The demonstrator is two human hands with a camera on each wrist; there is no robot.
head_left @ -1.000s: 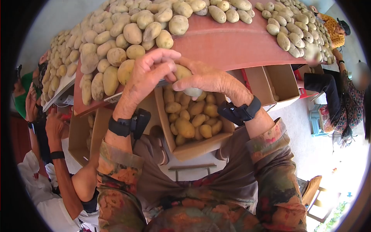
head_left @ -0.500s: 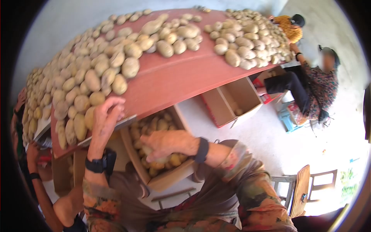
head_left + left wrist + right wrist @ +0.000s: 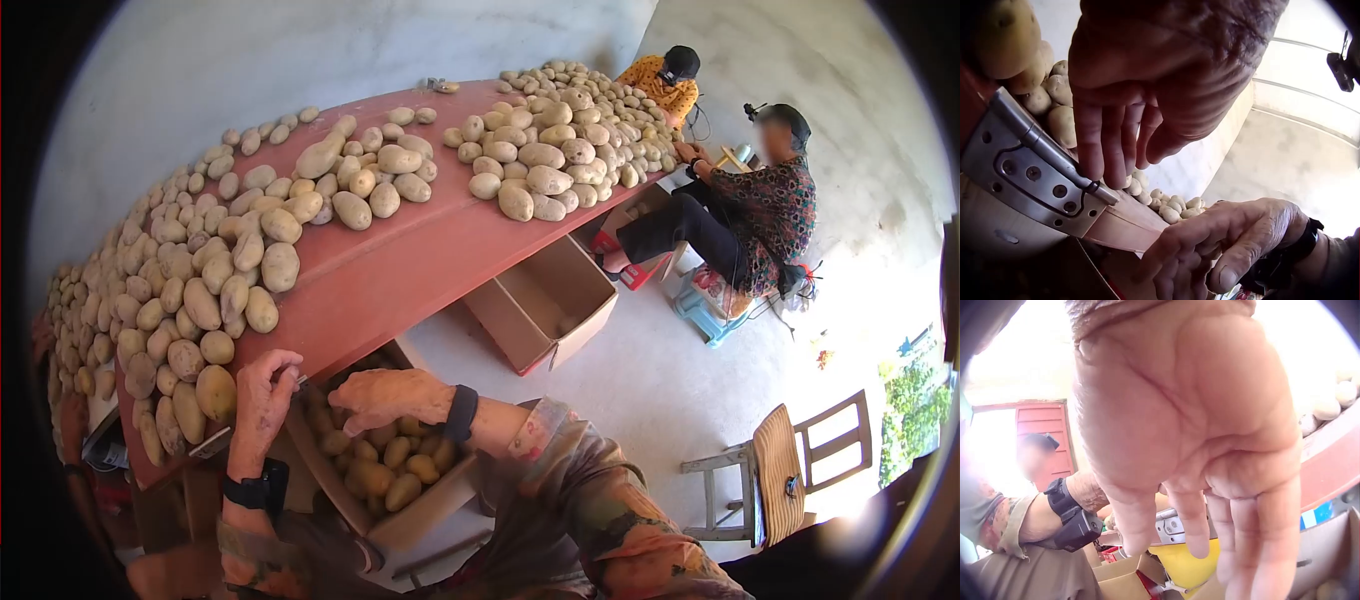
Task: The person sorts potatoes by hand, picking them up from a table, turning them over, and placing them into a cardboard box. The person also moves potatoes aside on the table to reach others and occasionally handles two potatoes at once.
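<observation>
My left hand (image 3: 264,412) hangs over the front edge of the red tabletop (image 3: 390,285), fingers loosely bent and holding nothing. In the left wrist view its fingertips are right at a metal hinge (image 3: 1032,172) on the table's edge. My right hand (image 3: 392,398) is above a cardboard box (image 3: 436,507) of potatoes (image 3: 402,490), partly covering them in the head view. Its palm (image 3: 1172,419) is bare and the fingers point down, relaxed. A large heap of potatoes (image 3: 200,300) lies on the table just beyond my left hand.
More potato piles (image 3: 550,150) cover the table further right. Another cardboard box (image 3: 555,300) stands on the floor below the edge. One person (image 3: 765,210) sits on a blue stool (image 3: 705,312) at the right, another (image 3: 665,85) behind. A wooden chair (image 3: 775,475) stands lower right.
A second ago both hands held a potato above the box; now both are empty. My right hand went down over the box, my left to the table edge. The head view swung up and right.
</observation>
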